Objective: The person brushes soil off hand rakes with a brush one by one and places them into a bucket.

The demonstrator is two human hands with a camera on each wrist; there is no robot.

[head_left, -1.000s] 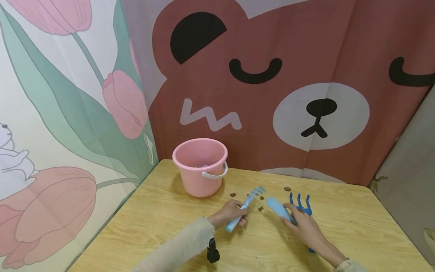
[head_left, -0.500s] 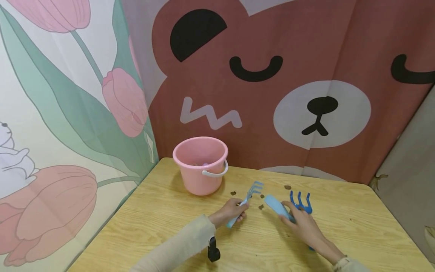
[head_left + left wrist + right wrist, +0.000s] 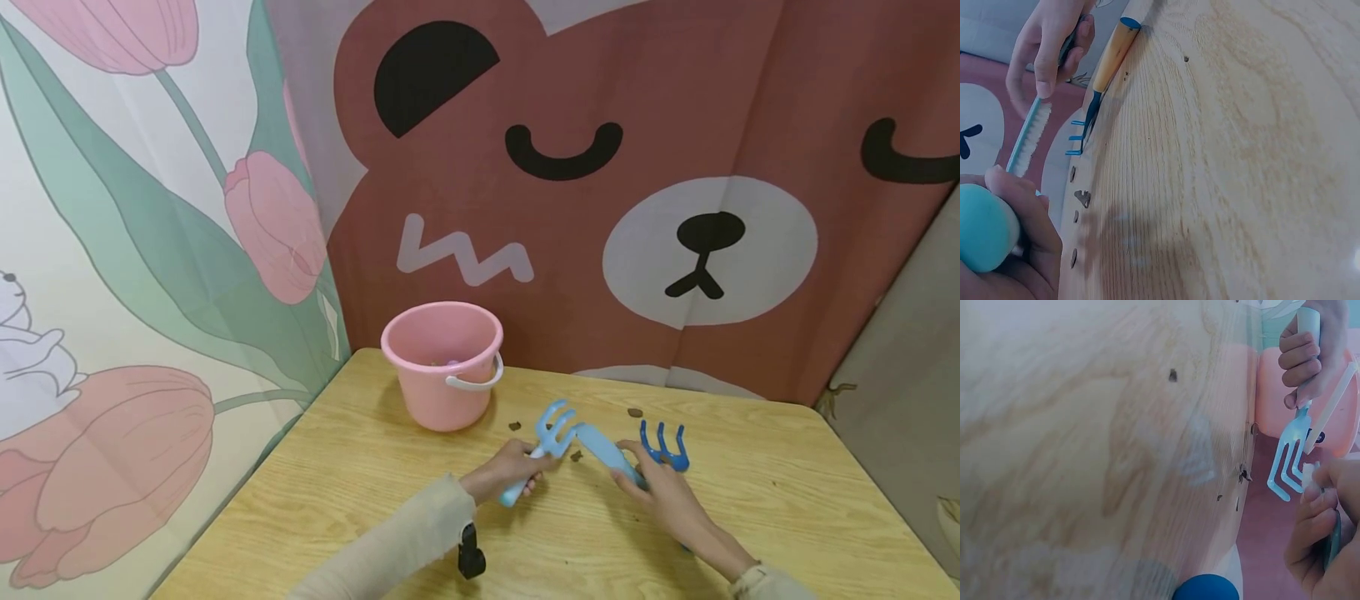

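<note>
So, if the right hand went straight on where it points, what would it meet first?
Likely the light-blue rake in the left hand: the brush in the right hand points toward it, though depth is unclear.

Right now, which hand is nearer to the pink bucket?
Left. The left hand is just in front and to the right of the pink bucket; the right hand is farther right, beside the dark blue rake.

Right hand (image 3: 1325, 528): holds a brush (image 3: 1334, 542), partly hidden
Left hand (image 3: 1302, 362): grips a light-blue hand rake (image 3: 1295, 430)
Pink bucket (image 3: 1277, 403): behind the left hand
Wood-grain counter (image 3: 1054, 456): dark crumbs (image 3: 1173, 375) scattered on it
</note>
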